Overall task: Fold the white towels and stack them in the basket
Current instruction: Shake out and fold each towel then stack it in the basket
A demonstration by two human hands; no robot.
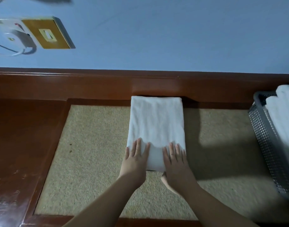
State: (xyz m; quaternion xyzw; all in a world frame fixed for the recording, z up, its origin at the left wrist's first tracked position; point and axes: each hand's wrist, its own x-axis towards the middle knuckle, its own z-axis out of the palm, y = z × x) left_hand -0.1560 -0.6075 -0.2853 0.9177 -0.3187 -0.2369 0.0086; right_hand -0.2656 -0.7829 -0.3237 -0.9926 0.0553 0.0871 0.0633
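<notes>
A white towel lies folded into a long rectangle on the beige carpet, its far end against the wooden ledge. My left hand lies flat on the towel's near left corner, fingers straight. My right hand presses flat on the near right corner, fingers straight and spread. At the right edge stands a grey perforated basket holding folded white towels that rise above its rim.
A dark red wooden ledge runs along the blue wall behind the towel. A wooden frame borders the carpet on the left and near side. A brass wall plate and a plugged-in socket sit at upper left.
</notes>
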